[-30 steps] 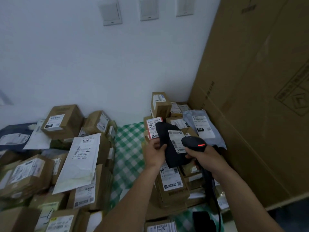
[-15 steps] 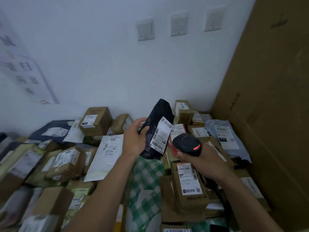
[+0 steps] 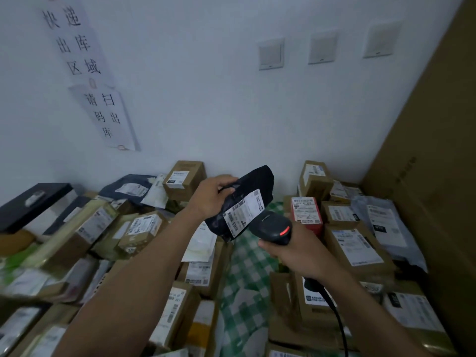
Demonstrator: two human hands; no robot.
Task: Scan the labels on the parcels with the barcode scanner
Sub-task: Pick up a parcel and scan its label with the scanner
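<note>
Left hand (image 3: pixel 213 199) gripped a black bag (image 3: pixel 253 182) at its upper left edge, fingers curled over crinkled, glossy plastic. The bag was soft and oblong, held in the air above a green-and-white checked cloth (image 3: pixel 247 274), between two heaps of boxes (image 3: pixel 144 228). Its long axis ran diagonally, lower left to upper right. Its white paper label (image 3: pixel 243 212) faced the camera, with barcodes along the same diagonal.

Right hand (image 3: pixel 296 253) was wrapped round the handle of the scanner (image 3: pixel 274 226): matte black hard plastic, rounded head, red light lit on top. The head sat just beside the bag's lower right edge, nose pointing up-left at the label; contact could not be told. A black cable (image 3: pixel 340 328) ran down from the handle.

The boxes were brown cardboard with white labels. On the right lay a red box (image 3: pixel 306 211) and a grey poly bag (image 3: pixel 386 222), beside a tall flat carton (image 3: pixel 432 176).
</note>
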